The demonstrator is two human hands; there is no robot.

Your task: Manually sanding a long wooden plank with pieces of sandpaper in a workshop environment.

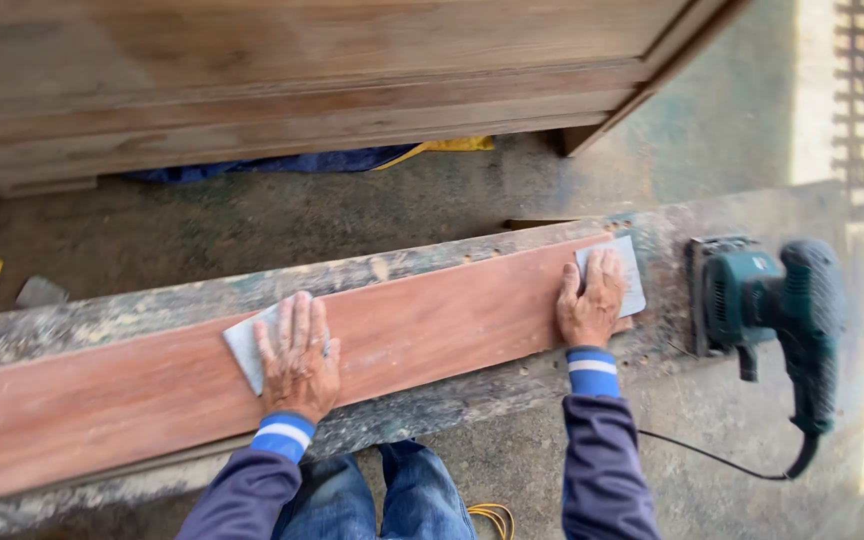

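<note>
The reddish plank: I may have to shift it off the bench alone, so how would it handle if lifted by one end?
The reddish plank looks long and solid, so probably stiff yet heavy, likely to swing or dip at the far end. Its face seems smooth and dusty, so perhaps slippery under the left hand and right hand. Lying flat on the bench, it should not roll.

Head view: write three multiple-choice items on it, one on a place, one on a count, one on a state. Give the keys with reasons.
1. Where does the green power sander lie?
A. at the board's right end, on the bench
B. on the floor
C. in the left hand

2. How many sheets of sandpaper are under the hands?
A. one
B. two
C. four

3. How does the right hand meet the reddish board?
A. lifted clear
B. pressed flat on sandpaper
C. gripping the cord

Key: 1 A, it rests past the board end; 2 B, one under each hand, left hand included; 3 B, palm down on the sheet.
</note>
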